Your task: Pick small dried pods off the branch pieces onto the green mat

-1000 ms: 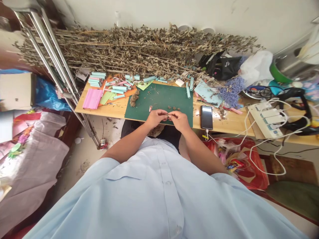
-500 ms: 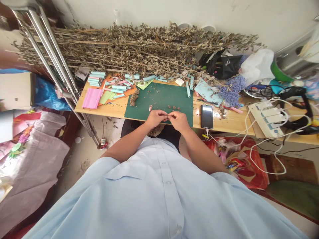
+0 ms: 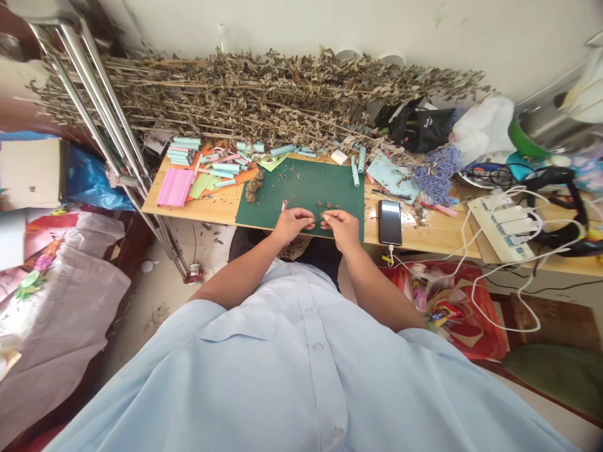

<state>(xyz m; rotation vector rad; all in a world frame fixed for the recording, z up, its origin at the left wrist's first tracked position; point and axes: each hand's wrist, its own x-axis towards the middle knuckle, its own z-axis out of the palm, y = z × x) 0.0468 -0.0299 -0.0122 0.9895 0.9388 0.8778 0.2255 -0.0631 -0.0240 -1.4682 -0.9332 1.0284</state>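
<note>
Over the front edge of a green cutting mat (image 3: pixel 306 182), my left hand (image 3: pixel 293 225) and my right hand (image 3: pixel 342 227) are a short gap apart. Both have thumb and fingers pinched together; whatever is in them is too small to name. A small pink paper roll (image 3: pixel 284 205) stands on the mat just beyond my left hand. Dried crumbs (image 3: pixel 330 204) lie past my right fingertips. At the mat's left side rests a clump of dried leaves (image 3: pixel 254 187).
Dried stalks (image 3: pixel 264 94) are heaped along the wall. Blue paper rolls (image 3: pixel 226 167) and pink paper (image 3: pixel 175 187) lie left of the mat. To the right are a phone (image 3: pixel 390 223), purple yarn (image 3: pixel 438 172) and a power strip (image 3: pixel 502 226). Crutches (image 3: pixel 94 107) lean at the left.
My hands, whose fingertips met before, have drawn apart a little, the right one moving right. The view has shifted slightly.
</note>
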